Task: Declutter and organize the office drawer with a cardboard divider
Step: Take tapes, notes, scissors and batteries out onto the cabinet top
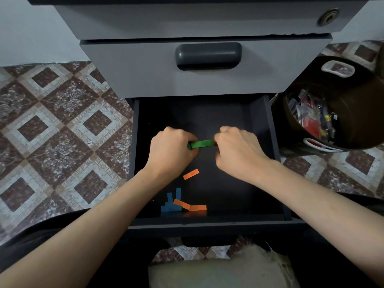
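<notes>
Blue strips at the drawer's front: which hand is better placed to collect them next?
Probably left. The blue strips lie front-left in the drawer, nearer the left hand than the right hand. Both pinch the green strip, so one must release.

Dim, cool and flat, with soft shadows only. Nearly black inside the drawer, detail lost toward its back edge. Faintly mirrored orange on its front wall. Slightly blurred at the right hand. Bowed by the wide lens along the floor tiles.
</notes>
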Action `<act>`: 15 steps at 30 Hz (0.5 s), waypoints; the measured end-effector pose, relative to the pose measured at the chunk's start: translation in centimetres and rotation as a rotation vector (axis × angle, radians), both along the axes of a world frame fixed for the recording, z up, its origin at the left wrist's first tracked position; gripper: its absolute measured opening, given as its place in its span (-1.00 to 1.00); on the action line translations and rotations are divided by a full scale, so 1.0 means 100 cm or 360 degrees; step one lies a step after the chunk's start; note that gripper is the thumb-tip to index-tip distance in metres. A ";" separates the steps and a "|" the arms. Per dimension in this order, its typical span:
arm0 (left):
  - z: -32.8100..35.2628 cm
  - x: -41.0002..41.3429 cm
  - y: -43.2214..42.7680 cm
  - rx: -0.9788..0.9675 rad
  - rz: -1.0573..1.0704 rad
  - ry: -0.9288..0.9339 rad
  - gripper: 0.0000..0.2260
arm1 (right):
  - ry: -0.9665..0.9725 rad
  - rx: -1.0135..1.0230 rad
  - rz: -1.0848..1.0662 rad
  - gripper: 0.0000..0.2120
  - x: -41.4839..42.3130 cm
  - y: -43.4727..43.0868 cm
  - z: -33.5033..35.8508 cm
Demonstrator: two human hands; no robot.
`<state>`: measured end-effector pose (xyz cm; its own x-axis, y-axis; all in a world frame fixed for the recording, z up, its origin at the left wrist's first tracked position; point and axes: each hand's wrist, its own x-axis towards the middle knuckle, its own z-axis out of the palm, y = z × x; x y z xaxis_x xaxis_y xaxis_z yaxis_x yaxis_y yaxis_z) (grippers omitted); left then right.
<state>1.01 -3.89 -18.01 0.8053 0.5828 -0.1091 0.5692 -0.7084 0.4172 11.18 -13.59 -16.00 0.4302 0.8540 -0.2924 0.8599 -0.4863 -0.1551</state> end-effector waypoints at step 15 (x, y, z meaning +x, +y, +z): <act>0.000 0.000 -0.001 -0.0164 -0.0060 -0.0282 -0.82 | 0.0404 0.0506 0.0069 -0.82 0.012 -0.001 -0.013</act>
<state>1.06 -3.98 -17.96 0.8383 0.5449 -0.0211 0.4542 -0.6763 0.5799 12.35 -13.68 -17.34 0.3402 0.9347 -0.1029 0.7936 -0.3441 -0.5017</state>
